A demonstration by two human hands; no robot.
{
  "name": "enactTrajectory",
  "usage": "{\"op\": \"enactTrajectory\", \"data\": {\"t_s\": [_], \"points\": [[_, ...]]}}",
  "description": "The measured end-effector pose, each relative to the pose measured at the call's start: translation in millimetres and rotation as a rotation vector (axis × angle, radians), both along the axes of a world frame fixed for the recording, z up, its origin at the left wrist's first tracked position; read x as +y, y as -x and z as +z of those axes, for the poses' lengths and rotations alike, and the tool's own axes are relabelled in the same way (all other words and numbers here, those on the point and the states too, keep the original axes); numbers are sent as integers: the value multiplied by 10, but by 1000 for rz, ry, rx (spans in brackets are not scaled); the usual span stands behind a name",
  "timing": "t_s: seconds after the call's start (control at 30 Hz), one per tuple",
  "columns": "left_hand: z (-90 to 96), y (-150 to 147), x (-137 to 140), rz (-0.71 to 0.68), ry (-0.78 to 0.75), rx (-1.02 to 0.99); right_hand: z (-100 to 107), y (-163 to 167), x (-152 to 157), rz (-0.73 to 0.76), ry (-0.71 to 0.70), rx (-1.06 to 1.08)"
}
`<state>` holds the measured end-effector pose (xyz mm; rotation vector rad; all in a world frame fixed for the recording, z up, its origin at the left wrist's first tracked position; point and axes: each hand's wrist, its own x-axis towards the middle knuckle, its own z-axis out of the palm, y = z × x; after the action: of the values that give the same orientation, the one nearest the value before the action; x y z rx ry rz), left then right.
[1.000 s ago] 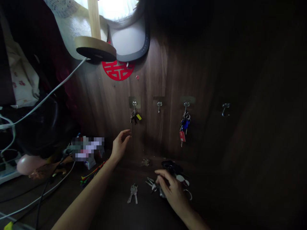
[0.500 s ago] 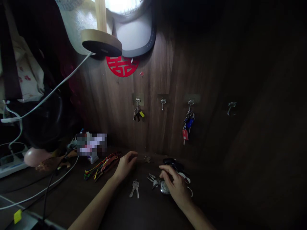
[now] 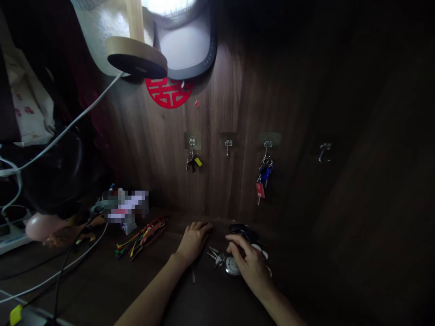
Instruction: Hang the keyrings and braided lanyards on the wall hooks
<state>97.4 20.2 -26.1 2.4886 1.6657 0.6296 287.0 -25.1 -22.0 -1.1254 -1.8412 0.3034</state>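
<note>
My left hand [image 3: 193, 242] lies palm down on the dark surface by the back panel, fingers stretched over the spot where a small bunch of keys lay. The fingers hide those keys. Another key [image 3: 193, 277] shows only its tip beside my left wrist. My right hand [image 3: 251, 265] hovers with fingers bent and apart, over a round silvery piece [image 3: 232, 266] and a bunch of keys [image 3: 217, 258]. Behind it lie dark key fobs [image 3: 244, 232], and pale round tags [image 3: 261, 251] are partly hidden by it.
Hooks on the wooden panel carry keys with a yellow tag [image 3: 198, 161] and keys with a blue holder [image 3: 265, 174]; a bare hook [image 3: 324, 153] is farther right. Coloured cords [image 3: 146, 237] lie left. A lamp base [image 3: 137, 59] hangs above; a white cable [image 3: 78, 117] crosses the left.
My left hand has moved right and now covers the small keys near the panel; its forearm hides most of the nearer keys. My right hand has stayed almost still. The view has shifted slightly.
</note>
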Motion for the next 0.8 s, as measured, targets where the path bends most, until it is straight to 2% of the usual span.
{"op": "enactTrajectory", "data": {"t_s": [0.2, 0.33, 0.5, 0.57, 0.67, 0.8], "points": [[16, 25, -27, 110, -35, 145, 20, 14, -3, -13, -2, -19], [17, 54, -34, 115, -58, 193, 26, 26, 7, -6, -15, -17], [-2, 68, -44, 123, -67, 122, 29, 29, 11, -3, -16, -22], [-17, 77, -37, 102, -52, -58, 20, 31, 15, -8, -19, -17], [-27, 75, -21, 24, 18, -507, -11, 35, 31, -8, -27, -11], [21, -1, -44, -62, 302, -1045, -54, 42, 50, -3, -32, 0]]}}
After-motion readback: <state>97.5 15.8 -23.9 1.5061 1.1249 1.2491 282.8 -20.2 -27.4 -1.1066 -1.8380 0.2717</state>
